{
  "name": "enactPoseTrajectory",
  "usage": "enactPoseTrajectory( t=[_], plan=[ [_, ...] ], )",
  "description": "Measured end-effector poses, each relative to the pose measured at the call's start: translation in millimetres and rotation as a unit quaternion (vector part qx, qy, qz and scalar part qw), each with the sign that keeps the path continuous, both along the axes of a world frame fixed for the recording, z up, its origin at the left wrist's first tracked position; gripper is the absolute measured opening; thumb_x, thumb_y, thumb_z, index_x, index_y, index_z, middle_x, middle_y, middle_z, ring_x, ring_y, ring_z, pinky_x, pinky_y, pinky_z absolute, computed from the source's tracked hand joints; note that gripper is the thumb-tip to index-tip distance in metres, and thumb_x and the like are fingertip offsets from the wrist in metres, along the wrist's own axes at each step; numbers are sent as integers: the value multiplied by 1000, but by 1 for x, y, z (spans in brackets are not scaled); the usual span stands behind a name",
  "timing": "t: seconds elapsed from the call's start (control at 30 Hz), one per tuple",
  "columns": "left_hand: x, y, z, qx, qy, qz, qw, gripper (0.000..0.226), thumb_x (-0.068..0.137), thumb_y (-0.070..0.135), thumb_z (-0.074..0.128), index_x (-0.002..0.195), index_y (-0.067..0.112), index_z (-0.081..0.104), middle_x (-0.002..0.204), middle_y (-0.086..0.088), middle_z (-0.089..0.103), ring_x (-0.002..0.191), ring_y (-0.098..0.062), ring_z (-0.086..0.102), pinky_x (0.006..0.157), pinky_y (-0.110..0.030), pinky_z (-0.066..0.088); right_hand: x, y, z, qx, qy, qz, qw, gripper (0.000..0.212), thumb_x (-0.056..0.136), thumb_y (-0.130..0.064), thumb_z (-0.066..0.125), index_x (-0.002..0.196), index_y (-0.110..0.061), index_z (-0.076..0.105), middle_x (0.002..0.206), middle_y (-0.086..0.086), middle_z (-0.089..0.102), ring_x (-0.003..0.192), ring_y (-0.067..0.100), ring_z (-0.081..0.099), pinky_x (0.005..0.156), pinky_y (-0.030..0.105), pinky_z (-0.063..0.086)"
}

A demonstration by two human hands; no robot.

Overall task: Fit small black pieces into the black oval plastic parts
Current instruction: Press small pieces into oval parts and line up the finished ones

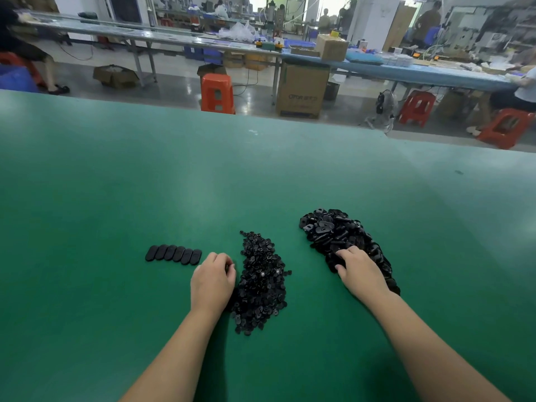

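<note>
Small pieces (262,282) beside left hand (213,281)

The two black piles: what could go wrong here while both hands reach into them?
1. The pile of small pieces and the pile of oval parts lie close together on the green table; stirring may mix them.
2. The left hand works beside the row of six ovals and might knock it.
3. All is black, so the right hand may grab several parts.

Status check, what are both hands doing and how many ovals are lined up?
Left hand curled at small-piece pile, grip unclear. Right hand digging into oval-part pile. Six ovals in row, far left. Nothing blocking.
</note>
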State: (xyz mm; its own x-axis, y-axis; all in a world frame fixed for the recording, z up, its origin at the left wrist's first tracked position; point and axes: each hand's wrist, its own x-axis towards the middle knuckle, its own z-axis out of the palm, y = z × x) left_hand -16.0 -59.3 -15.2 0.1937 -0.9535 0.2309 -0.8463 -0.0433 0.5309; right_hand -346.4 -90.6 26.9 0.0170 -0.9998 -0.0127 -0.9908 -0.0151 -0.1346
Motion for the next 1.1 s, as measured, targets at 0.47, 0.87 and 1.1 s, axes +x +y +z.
enactPoseTrajectory(
  t=[0.47, 0.87, 1.1],
  plan=[
    [-1, 3, 3, -2, 24, 3, 1000, 8, 97, 24, 59, 89, 24, 60, 77, 13, 57, 66, -9, 55, 59, -30, 50, 12, 24, 17, -94, -220, -43, 970, 15, 95, -26, 70, 106, -23, 79, 71, -12, 61, 63, 6, 55, 59, 23, 41],
    [0, 4, 2, -5, 74, -4, 997, 8, 91, 13, 63, 97, 17, 66, 87, 9, 62, 75, -8, 58, 67, -29, 51, 88, 50, -17, -26, -629, -102, 770, 16, 100, -2, 58, 106, -16, 60, 88, 10, 74, 80, 23, 76, 80, 37, 62],
    [0, 4, 0, 0, 60, -10, 998, 21, 91, 11, 63, 108, 20, 70, 95, 12, 65, 69, -1, 55, 59, -18, 40, 100, 56, -32, -48, -600, -122, 789, 30, 101, -5, 57, 115, -32, 54, 104, 5, 64, 83, 14, 77, 79, 29, 62]
  ],
)
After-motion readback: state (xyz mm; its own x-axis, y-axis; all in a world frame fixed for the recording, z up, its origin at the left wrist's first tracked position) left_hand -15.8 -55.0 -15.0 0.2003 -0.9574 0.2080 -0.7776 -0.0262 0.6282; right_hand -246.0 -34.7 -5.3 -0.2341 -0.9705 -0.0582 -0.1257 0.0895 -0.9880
